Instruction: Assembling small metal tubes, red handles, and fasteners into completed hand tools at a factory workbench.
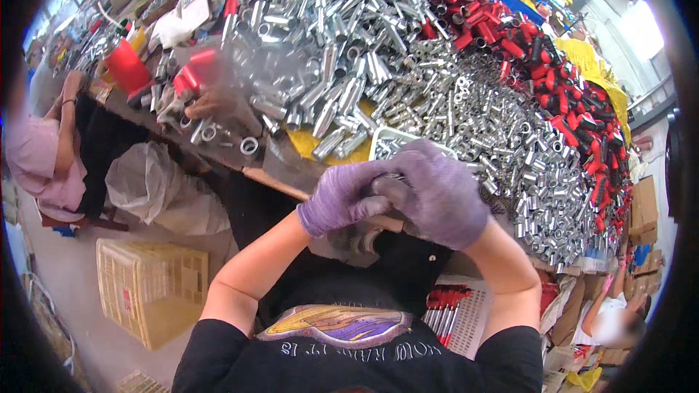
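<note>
At the far left, a person (45, 156) in a pink shirt is beside the work table. Next come a yellow plastic crate (120, 276) on the floor, a clear plastic bag (149, 185) and, above these, a red container (125, 67). Toward the middle, shiny metal tubes (320, 36) lie in a big heap. Before this heap, the left hand (341, 196), in a purple glove, curls its fingers around a dark grey piece (393, 189). This piece is between the two hands, near the table edge; its exact shape I cannot tell, because the gloves cover much of it. The right hand (445, 195), also gloved, closes on the same piece from the other side. Just behind the hands is a white tray (374, 147) with small metal parts. Farther right, more metal pieces (557, 207) spread out, bordered by red and black handles (562, 98).
</note>
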The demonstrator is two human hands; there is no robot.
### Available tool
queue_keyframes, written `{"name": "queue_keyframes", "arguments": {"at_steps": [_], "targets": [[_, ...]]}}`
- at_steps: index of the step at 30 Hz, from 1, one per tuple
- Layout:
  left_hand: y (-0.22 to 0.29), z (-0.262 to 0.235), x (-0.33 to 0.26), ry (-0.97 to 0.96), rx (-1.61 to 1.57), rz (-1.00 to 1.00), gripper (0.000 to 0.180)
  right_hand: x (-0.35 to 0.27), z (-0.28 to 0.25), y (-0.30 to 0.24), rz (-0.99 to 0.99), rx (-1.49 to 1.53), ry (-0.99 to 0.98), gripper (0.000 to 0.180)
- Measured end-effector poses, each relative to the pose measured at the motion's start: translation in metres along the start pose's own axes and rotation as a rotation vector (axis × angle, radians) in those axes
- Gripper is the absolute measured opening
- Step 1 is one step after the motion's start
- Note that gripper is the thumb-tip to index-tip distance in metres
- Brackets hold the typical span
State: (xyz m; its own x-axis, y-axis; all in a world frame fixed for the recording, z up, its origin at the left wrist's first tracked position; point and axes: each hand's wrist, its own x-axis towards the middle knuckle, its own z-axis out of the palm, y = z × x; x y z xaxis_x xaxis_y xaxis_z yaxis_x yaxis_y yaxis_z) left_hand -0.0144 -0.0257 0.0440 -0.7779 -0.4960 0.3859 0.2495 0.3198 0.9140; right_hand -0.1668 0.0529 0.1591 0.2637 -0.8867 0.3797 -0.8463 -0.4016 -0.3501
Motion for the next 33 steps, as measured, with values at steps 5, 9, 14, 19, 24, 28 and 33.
{"name": "queue_keyframes", "arguments": {"at_steps": [5,9,14,19,24,28,33], "targets": [[-0.021,0.007,0.002,0.215,-0.141,0.189,0.021,0.014,0.032,0.015,-0.029,-0.092,0.127,0.023],[-0.027,0.009,0.003,0.269,-0.214,0.193,0.023,0.018,0.043,0.022,-0.017,-0.184,0.003,0.024],[-0.037,0.003,-0.003,0.285,-0.267,0.009,0.053,0.042,0.033,0.091,-0.330,-0.010,-0.010,0.021],[-0.031,-0.005,0.008,0.115,-0.169,-0.165,0.045,0.119,-0.041,0.246,0.727,-0.548,0.269,0.053],[-0.042,0.001,0.001,0.126,-0.103,-0.098,0.054,0.135,-0.034,0.362,1.005,-0.621,-0.040,0.056],[-0.043,-0.001,-0.004,0.137,-0.249,-0.109,0.049,0.132,-0.050,0.338,0.981,-0.371,0.224,0.056],[-0.044,-0.002,0.004,0.251,-0.369,-0.020,0.049,0.067,-0.066,0.221,0.505,0.950,0.516,0.053]]}}
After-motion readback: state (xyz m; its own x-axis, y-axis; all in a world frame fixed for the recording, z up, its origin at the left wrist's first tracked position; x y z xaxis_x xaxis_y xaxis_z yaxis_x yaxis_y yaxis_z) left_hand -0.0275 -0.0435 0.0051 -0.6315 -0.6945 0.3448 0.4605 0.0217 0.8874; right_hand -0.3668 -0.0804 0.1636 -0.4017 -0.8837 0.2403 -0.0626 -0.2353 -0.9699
